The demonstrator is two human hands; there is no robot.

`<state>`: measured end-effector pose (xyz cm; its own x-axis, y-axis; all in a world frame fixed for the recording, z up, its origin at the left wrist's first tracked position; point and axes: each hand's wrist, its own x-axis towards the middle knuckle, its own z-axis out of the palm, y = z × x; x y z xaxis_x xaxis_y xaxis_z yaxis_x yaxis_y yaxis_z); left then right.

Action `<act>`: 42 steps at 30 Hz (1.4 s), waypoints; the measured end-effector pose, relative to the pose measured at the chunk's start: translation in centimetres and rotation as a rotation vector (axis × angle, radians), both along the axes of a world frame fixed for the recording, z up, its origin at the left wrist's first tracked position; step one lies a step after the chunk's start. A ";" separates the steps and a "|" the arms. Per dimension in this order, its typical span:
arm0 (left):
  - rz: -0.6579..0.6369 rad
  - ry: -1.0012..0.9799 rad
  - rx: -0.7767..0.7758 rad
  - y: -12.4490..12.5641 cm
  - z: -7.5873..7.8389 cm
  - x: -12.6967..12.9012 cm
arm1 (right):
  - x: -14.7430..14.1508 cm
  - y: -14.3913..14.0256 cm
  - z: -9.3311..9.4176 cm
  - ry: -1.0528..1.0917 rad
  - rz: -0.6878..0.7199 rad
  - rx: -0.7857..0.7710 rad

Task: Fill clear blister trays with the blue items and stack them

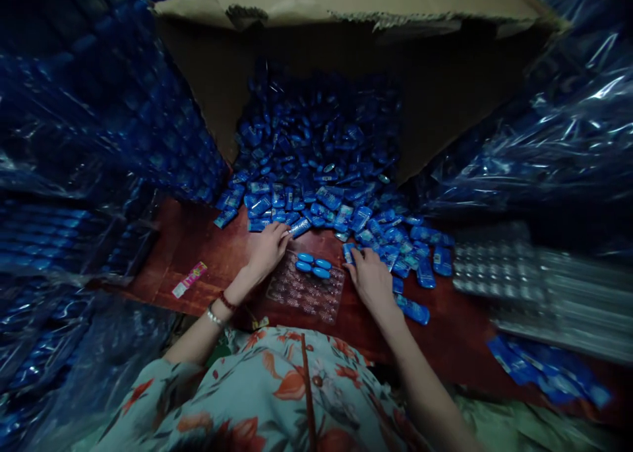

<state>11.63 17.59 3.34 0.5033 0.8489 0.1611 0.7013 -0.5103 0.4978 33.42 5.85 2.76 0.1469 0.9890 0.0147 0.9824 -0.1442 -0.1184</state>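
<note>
My left hand (271, 246) pinches the end of a small blue plastic container (299, 227) at the front edge of a heap of like containers (316, 198). To the right, my right hand (370, 277) has its fingers closed on another blue container (349, 253), partly hidden by the fingers. Between both hands a clear plastic tray with moulded pockets (306, 297) lies flat on the reddish-brown table. Several blue containers (314, 265) sit together in its far rows; the nearer pockets hold nothing.
A large cardboard box (366, 3) opens toward me behind the heap. Stacked clear trays (494, 260) stand at right, near some blue pieces (548, 369). Plastic-wrapped blue stacks (89, 109) rise at left. A pink wrapper (189, 280) lies on the table (217, 254).
</note>
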 end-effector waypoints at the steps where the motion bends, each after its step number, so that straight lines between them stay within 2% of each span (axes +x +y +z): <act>1: -0.033 0.058 0.008 0.9 -0.2 1.0 | -0.1 0.7 -0.1 -0.056 0.018 -0.036; 5: -0.078 0.308 0.032 2.4 -0.8 5.0 | -0.8 1.9 -0.8 -0.115 0.033 -0.081; 7: -0.068 0.378 -0.008 2.5 -0.8 6.2 | -0.5 1.6 -1.2 -0.023 0.034 -0.056; 9: -0.071 0.402 -0.053 2.7 -0.6 6.2 | 0.4 0.7 -1.4 0.143 0.026 0.029; 12: -0.100 0.330 -0.092 3.0 -0.4 3.8 | 1.6 -1.5 -0.7 0.436 -0.061 0.163; 14: -0.120 0.162 -0.118 2.7 -0.3 1.1 | 1.7 -3.2 0.4 0.578 -0.105 0.163; 17: -0.069 -0.145 -0.204 0.7 0.0 -3.0 | 0.3 -5.3 2.1 0.700 -0.008 0.082; 20: 0.056 -0.338 -0.304 -2.7 0.3 -5.6 | -2.2 -6.0 2.3 0.759 0.078 0.061; 23: 0.066 -0.467 -0.269 -5.7 0.0 -5.8 | -4.2 -5.6 1.2 0.702 0.121 0.137; 27: -0.161 -0.493 -0.131 -6.9 -1.4 -4.2 | -5.0 -5.0 0.0 0.401 0.261 0.186; 31: -0.320 -0.354 -0.012 -6.8 -2.5 -3.3 | -4.3 -3.8 0.6 0.162 0.353 0.150; 34: -0.393 -0.255 0.114 -6.7 -2.7 -3.2 | -3.7 -2.2 1.6 0.092 0.461 0.085; 37: -0.407 -0.257 0.208 -6.6 -2.7 -3.2 | -3.3 -0.7 2.2 0.075 0.548 0.014; 42: -0.312 -0.220 0.197 -6.2 -2.9 -3.3 | -2.8 0.4 2.3 0.102 0.579 -0.038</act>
